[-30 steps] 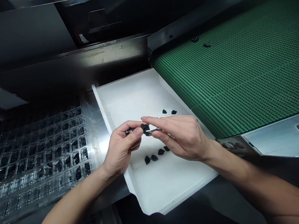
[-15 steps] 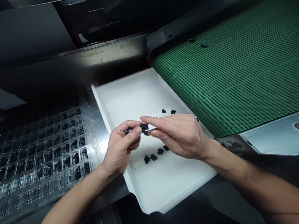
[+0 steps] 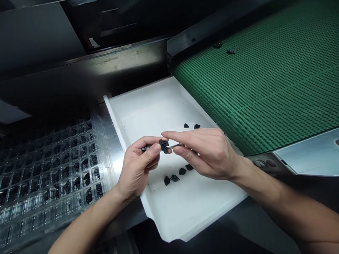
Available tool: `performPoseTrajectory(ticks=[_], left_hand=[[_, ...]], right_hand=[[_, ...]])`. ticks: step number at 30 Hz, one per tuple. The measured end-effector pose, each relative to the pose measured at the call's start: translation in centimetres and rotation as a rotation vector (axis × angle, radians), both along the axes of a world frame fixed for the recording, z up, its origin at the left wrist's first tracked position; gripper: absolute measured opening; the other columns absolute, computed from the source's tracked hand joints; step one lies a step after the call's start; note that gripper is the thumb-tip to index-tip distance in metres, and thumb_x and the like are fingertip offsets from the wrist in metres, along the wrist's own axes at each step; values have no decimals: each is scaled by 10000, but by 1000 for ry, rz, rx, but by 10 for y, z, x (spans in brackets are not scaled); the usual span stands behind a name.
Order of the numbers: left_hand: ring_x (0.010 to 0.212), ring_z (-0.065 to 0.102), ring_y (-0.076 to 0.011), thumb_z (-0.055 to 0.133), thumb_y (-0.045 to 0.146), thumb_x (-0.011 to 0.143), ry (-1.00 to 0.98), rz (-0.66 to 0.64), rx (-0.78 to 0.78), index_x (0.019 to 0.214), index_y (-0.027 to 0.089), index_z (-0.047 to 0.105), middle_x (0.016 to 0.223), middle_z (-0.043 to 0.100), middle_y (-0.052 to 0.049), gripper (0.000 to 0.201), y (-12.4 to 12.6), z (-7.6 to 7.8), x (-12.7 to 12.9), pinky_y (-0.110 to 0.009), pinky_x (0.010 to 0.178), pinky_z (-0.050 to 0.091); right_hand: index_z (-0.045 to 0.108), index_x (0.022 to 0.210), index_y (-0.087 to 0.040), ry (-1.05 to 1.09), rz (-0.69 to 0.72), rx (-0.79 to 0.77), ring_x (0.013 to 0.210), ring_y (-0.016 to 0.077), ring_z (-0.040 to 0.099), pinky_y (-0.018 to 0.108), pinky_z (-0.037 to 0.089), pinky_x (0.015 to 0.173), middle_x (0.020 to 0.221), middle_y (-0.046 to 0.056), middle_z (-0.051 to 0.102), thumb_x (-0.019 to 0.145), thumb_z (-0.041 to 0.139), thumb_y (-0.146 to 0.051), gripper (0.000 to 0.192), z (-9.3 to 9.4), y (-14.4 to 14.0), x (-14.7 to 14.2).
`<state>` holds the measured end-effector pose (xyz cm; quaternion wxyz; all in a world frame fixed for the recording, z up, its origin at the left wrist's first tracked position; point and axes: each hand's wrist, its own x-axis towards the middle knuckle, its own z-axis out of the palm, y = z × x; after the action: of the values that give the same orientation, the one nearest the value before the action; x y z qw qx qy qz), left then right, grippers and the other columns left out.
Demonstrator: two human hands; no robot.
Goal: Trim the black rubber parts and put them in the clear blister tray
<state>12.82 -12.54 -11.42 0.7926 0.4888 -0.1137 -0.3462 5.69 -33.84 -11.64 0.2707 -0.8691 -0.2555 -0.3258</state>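
Between thumb and forefinger, my left hand (image 3: 139, 164) pinches a small black moulded part (image 3: 164, 145) with holes in its face. Another dark bit (image 3: 145, 148) shows behind the thumb; whether it belongs to the same part I cannot tell. My right hand (image 3: 207, 151) is closed on a thin pointed metal blade (image 3: 174, 146), mostly hidden by the fingers. Its tip touches or nearly touches the part. Both hands are above a white tray (image 3: 185, 213). Several similar black parts (image 3: 175, 178) lie in it, some beyond my right hand.
At the left stand clear plastic trays (image 3: 45, 205) with pockets, many holding black parts. A green conveyor belt (image 3: 269, 84) runs along the right, carrying a few black parts (image 3: 231, 51). Its metal end plate (image 3: 315, 149) juts near my right forearm. A metal ledge (image 3: 126, 66) crosses behind the white tray.
The part in my left hand is turned slightly, showing more of its holed face. My right hand has drawn back a little to the right with the blade.
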Motion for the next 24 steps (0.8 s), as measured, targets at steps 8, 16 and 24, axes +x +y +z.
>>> performPoseTrajectory(ticks=[8, 16, 24], left_hand=[[548, 309, -2, 928, 413, 902, 8, -12, 16, 1021, 236, 856, 673, 512, 21, 225, 1, 0, 1, -133, 528, 251], [550, 296, -7, 938, 426, 889, 17, -9, 24, 1020, 223, 851, 652, 443, 35, 257, 2, 0, 1, -145, 532, 235], [551, 315, 0, 934, 416, 890, 18, -17, 21, 1033, 217, 841, 752, 621, -15, 262, 2, -1, 1, -145, 531, 234]], right_hand=[[663, 1409, -32, -52, -31, -45, 815, 153, 728, 308, 540, 719, 955, 45, 743, 1134, 623, -201, 326, -1, 0, 1], [671, 1406, -15, -23, -18, -30, 777, 131, 693, 316, 514, 703, 958, 39, 736, 1145, 612, -217, 336, 1, 0, -1], [665, 1414, -47, -11, -19, -28, 808, 125, 716, 303, 519, 717, 989, 27, 755, 1151, 601, -209, 316, 0, 0, 1]])
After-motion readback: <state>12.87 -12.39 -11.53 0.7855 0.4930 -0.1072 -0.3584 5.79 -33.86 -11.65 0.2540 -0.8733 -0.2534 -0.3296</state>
